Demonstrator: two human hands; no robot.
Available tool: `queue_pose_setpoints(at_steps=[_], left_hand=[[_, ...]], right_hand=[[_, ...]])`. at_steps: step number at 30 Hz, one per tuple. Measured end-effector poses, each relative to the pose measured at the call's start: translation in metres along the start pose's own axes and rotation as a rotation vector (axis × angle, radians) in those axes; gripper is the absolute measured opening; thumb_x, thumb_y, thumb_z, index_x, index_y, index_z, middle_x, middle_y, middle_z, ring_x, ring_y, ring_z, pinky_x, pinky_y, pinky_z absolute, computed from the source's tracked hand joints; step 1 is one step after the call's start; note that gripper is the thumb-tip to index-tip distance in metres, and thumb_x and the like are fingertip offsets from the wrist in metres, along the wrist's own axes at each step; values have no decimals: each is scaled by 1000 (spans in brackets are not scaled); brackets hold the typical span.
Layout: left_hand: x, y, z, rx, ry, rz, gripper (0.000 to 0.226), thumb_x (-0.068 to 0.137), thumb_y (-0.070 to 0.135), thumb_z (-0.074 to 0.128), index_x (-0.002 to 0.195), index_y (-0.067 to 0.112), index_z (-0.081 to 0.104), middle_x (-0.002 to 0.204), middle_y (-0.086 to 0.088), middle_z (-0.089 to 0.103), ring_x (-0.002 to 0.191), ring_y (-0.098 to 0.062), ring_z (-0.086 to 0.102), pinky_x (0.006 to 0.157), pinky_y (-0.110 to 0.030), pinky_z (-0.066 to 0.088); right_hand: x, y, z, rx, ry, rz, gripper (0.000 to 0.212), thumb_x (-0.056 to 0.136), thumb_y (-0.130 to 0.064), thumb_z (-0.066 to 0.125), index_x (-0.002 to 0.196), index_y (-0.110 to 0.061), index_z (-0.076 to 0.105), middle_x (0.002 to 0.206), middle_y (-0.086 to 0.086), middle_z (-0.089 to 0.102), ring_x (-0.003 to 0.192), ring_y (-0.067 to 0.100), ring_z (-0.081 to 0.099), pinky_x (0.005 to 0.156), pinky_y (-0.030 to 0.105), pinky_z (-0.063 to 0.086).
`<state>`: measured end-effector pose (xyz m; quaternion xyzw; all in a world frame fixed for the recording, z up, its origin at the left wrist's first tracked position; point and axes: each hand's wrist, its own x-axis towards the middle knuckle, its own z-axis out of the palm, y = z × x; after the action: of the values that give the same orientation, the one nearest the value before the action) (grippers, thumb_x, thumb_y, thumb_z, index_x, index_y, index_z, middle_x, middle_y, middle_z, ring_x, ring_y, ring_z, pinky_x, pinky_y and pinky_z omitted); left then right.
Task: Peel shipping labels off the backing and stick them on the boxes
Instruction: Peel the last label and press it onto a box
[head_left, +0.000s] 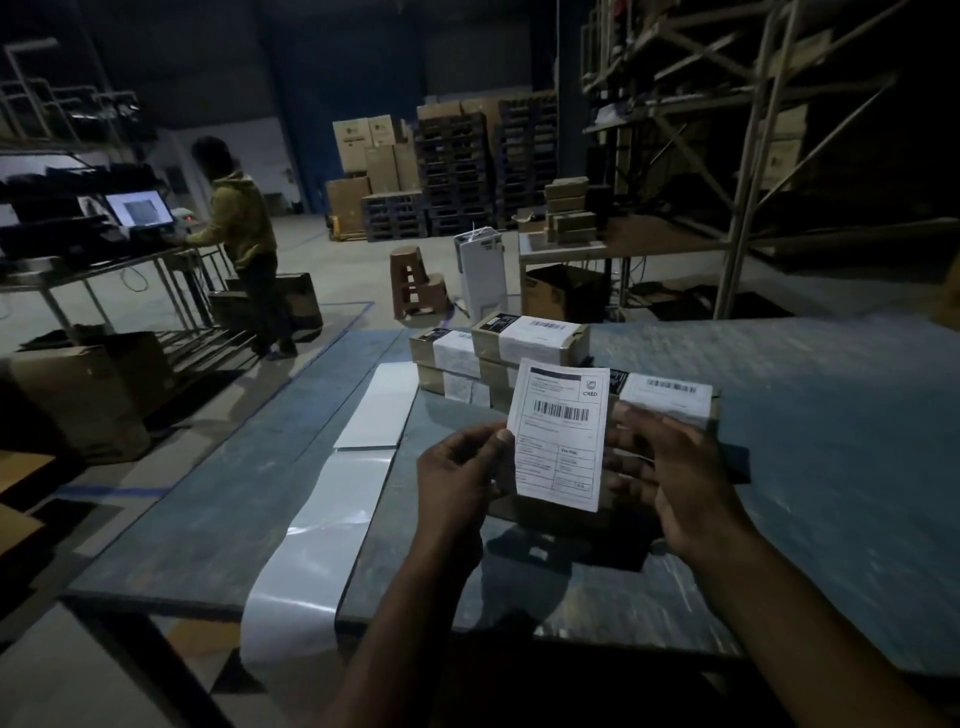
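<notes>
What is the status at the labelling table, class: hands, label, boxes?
Left hand pinches label by its left edge; right hand open behind it. Label held up, off the backing strip. Labelled boxes stacked beyond. Nothing in the way.

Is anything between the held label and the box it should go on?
Nothing visible blocks it. The left hand pinches the shipping label by its left edge, upright over the table. The right hand is behind its right edge. The box directly beneath is too dark to make out.
</notes>
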<state>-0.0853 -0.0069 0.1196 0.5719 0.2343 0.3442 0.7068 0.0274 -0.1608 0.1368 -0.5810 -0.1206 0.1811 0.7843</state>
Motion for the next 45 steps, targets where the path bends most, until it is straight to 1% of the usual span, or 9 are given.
queue_pose_setpoints(at_steps=[4, 12, 15, 18, 22, 27, 31, 38, 45], left_hand=[[2, -2, 1, 143, -4, 67, 10, 95, 12, 73, 94, 17, 81, 90, -3, 81, 82, -19, 75, 58, -26, 53], [23, 4, -10, 709, 100, 359, 19, 100, 38, 65, 106, 25, 77, 99, 9, 78, 85, -5, 72, 74, -29, 58], [37, 8, -24, 784, -134, 298, 37, 93, 31, 76, 129, 25, 70, 132, 8, 66, 123, -12, 60, 96, -32, 51], [48, 6, -37, 860, -483, 24, 77, 85, 21, 84, 152, 33, 48, 159, 4, 42, 147, -17, 36, 120, -43, 35], [61, -12, -48, 945, -513, 16, 90, 71, 18, 92, 147, 39, 49, 152, -1, 51, 136, -23, 53, 111, -48, 50], [49, -29, -50, 964, -430, 207, 89, 64, 21, 98, 143, 24, 58, 130, 0, 59, 112, -17, 60, 81, -16, 50], [31, -35, -53, 950, -417, 269, 99, 54, 45, 90, 145, 22, 57, 121, 2, 58, 105, -16, 60, 89, -26, 48], [25, -36, -56, 920, -419, 272, 110, 52, 49, 90, 152, 34, 46, 139, -3, 59, 129, -22, 56, 104, -50, 52], [22, -35, -53, 936, -409, 320, 112, 53, 46, 93, 153, 31, 45, 139, -7, 60, 132, -24, 54, 108, -50, 49]], right_hand=[[2, 5, -9, -25, 35, 27, 13, 88, -1, 77, 99, -5, 73, 94, 13, 81, 76, 21, 75, 60, 27, 59], [7, 4, -21, -7, 62, 86, 14, 85, 9, 76, 92, -2, 71, 77, 9, 80, 65, 17, 75, 58, 25, 62], [12, 2, -32, -8, 56, 138, 15, 85, 10, 75, 93, -1, 71, 74, 7, 79, 66, 17, 74, 63, 28, 62], [15, 6, -38, -1, 24, 210, 22, 85, 11, 73, 105, 3, 70, 81, 12, 80, 71, 20, 75, 58, 26, 62], [16, 11, -41, -3, 30, 221, 34, 84, 10, 75, 116, 0, 67, 98, 19, 78, 80, 26, 73, 59, 29, 64], [14, 18, -39, -66, 22, 231, 32, 85, 9, 75, 111, -5, 65, 105, 23, 77, 87, 29, 72, 79, 38, 61], [14, 18, -45, -108, -4, 271, 43, 81, 12, 77, 120, -2, 65, 96, 21, 79, 78, 27, 74, 68, 34, 63], [20, 12, -42, -154, -25, 272, 46, 81, 12, 77, 123, 0, 63, 94, 18, 79, 78, 24, 77, 71, 33, 64], [25, 11, -34, -179, -7, 293, 45, 80, 13, 77, 120, 0, 63, 101, 22, 77, 83, 27, 76, 54, 26, 61]])
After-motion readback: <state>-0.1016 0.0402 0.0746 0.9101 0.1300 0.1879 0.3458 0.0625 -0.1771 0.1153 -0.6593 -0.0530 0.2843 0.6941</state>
